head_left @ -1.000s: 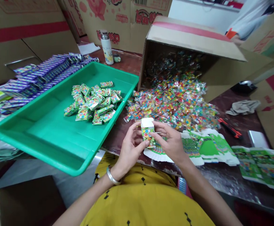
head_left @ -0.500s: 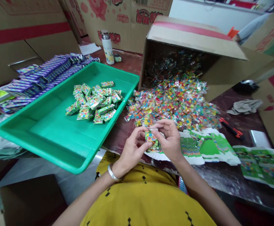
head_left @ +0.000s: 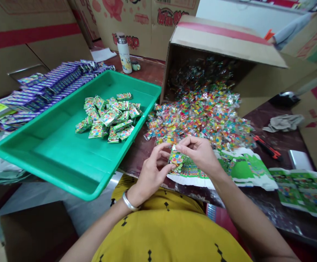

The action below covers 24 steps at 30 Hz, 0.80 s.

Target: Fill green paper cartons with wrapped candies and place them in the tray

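A small green printed box [head_left: 177, 160] is held upright near the table's front edge. My left hand [head_left: 155, 169] grips its left side between thumb and fingers. At the top of the box, my right hand [head_left: 198, 151] pinches a whitish flap or edge, too small to make out clearly. Flat green printed cartons [head_left: 243, 169] lie under and beside my right hand. Just beyond both hands is a heap of clear packets of colorful candy [head_left: 202, 118], spilling from a tipped cardboard box [head_left: 218, 36]. Filled green boxes [head_left: 109, 116] are piled in a green tray [head_left: 52, 171] on the left.
Purple packs [head_left: 57, 85] are stacked behind the tray. A bottle [head_left: 124, 54] and a small cup [head_left: 135, 66] stand at the back. On the right lie a red-black cutter [head_left: 267, 147], a grey cloth [head_left: 284, 123] and more green sheets [head_left: 308, 193]. A person's sleeve [head_left: 293, 31] shows top right.
My right hand has shifted slightly, its wrist further right, and the top of the held box is more visible. My left hand still holds the box. The sleeve at the back has moved slightly.
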Motion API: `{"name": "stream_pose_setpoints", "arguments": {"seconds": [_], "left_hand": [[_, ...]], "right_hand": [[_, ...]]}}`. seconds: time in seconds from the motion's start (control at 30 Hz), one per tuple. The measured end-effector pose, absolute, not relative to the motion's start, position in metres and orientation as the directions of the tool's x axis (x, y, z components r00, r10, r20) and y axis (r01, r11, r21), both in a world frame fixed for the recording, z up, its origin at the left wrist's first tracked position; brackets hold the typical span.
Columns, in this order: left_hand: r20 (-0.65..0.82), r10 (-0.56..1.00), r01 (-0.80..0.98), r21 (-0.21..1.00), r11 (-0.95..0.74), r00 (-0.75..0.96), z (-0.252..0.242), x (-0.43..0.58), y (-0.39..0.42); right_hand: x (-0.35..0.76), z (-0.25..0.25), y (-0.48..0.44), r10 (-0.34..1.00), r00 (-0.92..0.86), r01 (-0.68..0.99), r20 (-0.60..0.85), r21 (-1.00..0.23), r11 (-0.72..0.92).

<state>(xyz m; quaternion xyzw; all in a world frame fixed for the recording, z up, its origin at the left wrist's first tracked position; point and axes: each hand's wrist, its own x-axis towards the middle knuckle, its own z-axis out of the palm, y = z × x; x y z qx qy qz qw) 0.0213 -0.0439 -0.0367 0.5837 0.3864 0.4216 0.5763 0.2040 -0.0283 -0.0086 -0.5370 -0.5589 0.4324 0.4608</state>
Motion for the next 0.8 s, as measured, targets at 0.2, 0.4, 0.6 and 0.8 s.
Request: {"name": "stream_pose_setpoints", "arguments": {"seconds": [0.2, 0.4, 0.6, 0.8], "left_hand": [[-0.010, 0.936, -0.028, 0.999, 0.021, 0.351, -0.040, 0.023, -0.047], [-0.024, 0.987, -0.351, 0.933, 0.080, 0.160, -0.032, 0.011, -0.024], [-0.051, 0.997, -0.582, 0.810, 0.076, 0.059, -0.016, -0.019, 0.004], [-0.068, 0.924, 0.433, 0.895, -0.110, 0.375, -0.068, 0.024, -0.024]], "right_hand": [[0.197, -0.008, -0.041, 0.965, -0.039, 0.406, 0.260, -0.878, 0.253], [0.217, -0.007, -0.046, 0.974, 0.024, 0.366, 0.227, -0.908, 0.203], [0.250, -0.031, -0.036, 0.982, 0.120, 0.637, 0.148, -0.770, 0.038], [0.235, -0.055, -0.037, 0.999, -0.036, 0.963, -0.040, -0.268, 0.024]]}}
